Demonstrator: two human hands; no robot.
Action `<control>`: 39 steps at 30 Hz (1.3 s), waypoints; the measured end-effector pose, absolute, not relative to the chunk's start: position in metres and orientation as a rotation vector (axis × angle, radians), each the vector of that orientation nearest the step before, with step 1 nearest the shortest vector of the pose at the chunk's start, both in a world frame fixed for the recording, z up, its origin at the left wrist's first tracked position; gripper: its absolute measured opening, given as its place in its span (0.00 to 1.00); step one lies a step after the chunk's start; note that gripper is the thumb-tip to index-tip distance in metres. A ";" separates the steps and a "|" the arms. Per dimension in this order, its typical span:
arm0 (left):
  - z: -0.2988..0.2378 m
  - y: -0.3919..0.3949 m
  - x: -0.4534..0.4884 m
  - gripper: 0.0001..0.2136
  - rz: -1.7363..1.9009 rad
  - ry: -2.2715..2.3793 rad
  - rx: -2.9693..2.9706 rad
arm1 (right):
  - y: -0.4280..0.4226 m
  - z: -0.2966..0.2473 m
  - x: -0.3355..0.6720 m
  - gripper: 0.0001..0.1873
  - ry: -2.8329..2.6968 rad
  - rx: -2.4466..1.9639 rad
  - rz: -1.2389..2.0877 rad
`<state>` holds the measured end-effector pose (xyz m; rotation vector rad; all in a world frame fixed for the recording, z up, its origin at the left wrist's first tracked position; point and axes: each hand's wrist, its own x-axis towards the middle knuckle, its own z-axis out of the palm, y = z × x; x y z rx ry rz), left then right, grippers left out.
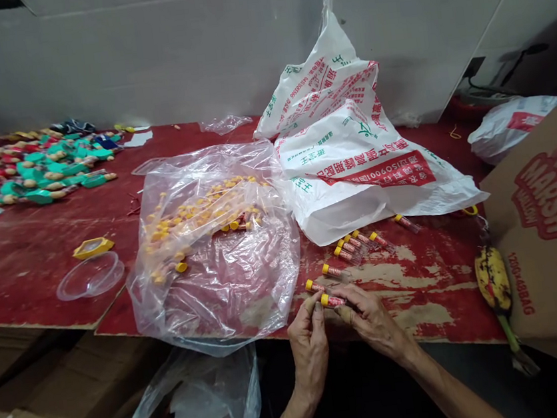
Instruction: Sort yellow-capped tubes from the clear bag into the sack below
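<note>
Both hands work one yellow-capped tube (333,300) just over the front edge of the red table (28,264). Left hand (310,343) pinches at the cap end, thumb and fingers closed; right hand (374,319) has its fingertips closed on the clear end, presumably so the tube stays level and can't roll. Holding it by both ends also leaves the red-and-white contents showing between. A second tube (314,286) lies just behind, partly hidden by fingers. More loose tubes (347,248) sit beyond, by the mouth of the white printed sack (367,152), mostly caps left; likely laid there to be within easy reach. Clear plastic bag (260,275) lies flat to the left with many capped tubes inside, probably kept there so they don't scatter. Another bag (203,392) hangs below the table edge, similar yellow-and-red pieces inside; too dim to tell more.
</note>
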<state>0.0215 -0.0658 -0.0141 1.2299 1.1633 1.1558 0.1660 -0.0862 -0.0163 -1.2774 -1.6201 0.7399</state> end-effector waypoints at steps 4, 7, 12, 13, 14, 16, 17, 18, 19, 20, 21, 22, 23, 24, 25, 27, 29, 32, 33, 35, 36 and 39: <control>-0.021 -0.071 0.022 0.15 1.123 1.122 1.365 | -0.093 -0.020 0.158 0.14 -1.585 -1.372 0.677; -0.024 -0.073 0.023 0.15 1.106 1.108 1.428 | -0.097 -0.024 0.149 0.14 -1.469 -1.459 0.664; -0.023 -0.061 0.024 0.14 1.048 1.064 1.526 | -0.094 -0.029 0.147 0.19 -1.072 -1.418 1.162; -0.022 -0.057 0.022 0.13 1.042 1.051 1.560 | -0.093 -0.029 0.152 0.23 -0.948 -1.380 1.339; -0.022 -0.053 0.021 0.13 1.051 1.045 1.594 | -0.093 -0.028 0.160 0.25 -0.833 -1.346 1.481; -0.023 -0.045 0.015 0.12 1.112 1.074 1.649 | -0.094 -0.025 0.183 0.28 -0.730 -1.362 1.561; -0.025 -0.041 0.012 0.12 1.156 1.112 1.671 | -0.096 -0.022 0.198 0.28 -0.786 -1.425 1.482; -0.028 -0.037 0.008 0.11 1.204 1.161 1.694 | -0.099 -0.018 0.215 0.27 -0.917 -1.520 1.345; -0.032 -0.032 0.005 0.11 1.252 1.214 1.720 | -0.103 -0.014 0.231 0.26 -1.103 -1.644 1.162; -0.035 -0.028 0.002 0.11 1.291 1.264 1.750 | -0.107 -0.009 0.246 0.25 -1.320 -1.797 0.944; -0.040 -0.023 0.000 0.10 1.321 1.299 1.784 | -0.111 -0.004 0.259 0.24 -1.533 -1.972 0.711; -0.044 -0.020 -0.001 0.10 1.343 1.316 1.820 | -0.115 0.001 0.268 0.23 -1.725 -2.166 0.493; -0.048 -0.017 -0.001 0.10 1.359 1.314 1.857 | -0.118 0.004 0.274 0.22 -1.874 -2.360 0.313; -0.051 -0.014 0.000 0.10 1.370 1.304 1.890 | -0.120 0.007 0.276 0.20 -1.978 -2.529 0.189; -0.054 -0.013 0.001 0.10 1.381 1.287 1.920 | -0.120 0.008 0.275 0.20 -2.047 -2.654 0.127; -0.059 -0.012 0.003 0.10 1.409 1.258 1.963 | -0.119 0.006 0.267 0.17 -2.132 -2.754 0.133; -0.062 -0.013 0.004 0.10 1.432 1.262 1.975 | -0.116 0.002 0.257 0.14 -2.165 -2.751 0.161; -0.065 -0.015 0.003 0.11 1.425 1.324 1.939 | -0.115 -0.004 0.249 0.13 -2.202 -2.755 0.176; -0.065 -0.016 0.003 0.11 1.409 1.348 1.920 | -0.115 -0.006 0.249 0.14 -2.210 -2.757 0.182; -0.066 -0.017 0.003 0.12 1.373 1.383 1.878 | -0.116 -0.008 0.249 0.14 -2.220 -2.744 0.188; -0.065 -0.017 0.003 0.12 1.356 1.393 1.857 | -0.117 -0.009 0.250 0.13 -2.218 -2.730 0.176; -0.065 -0.017 0.005 0.12 1.322 1.402 1.799 | -0.121 -0.012 0.254 0.11 -2.186 -2.660 0.102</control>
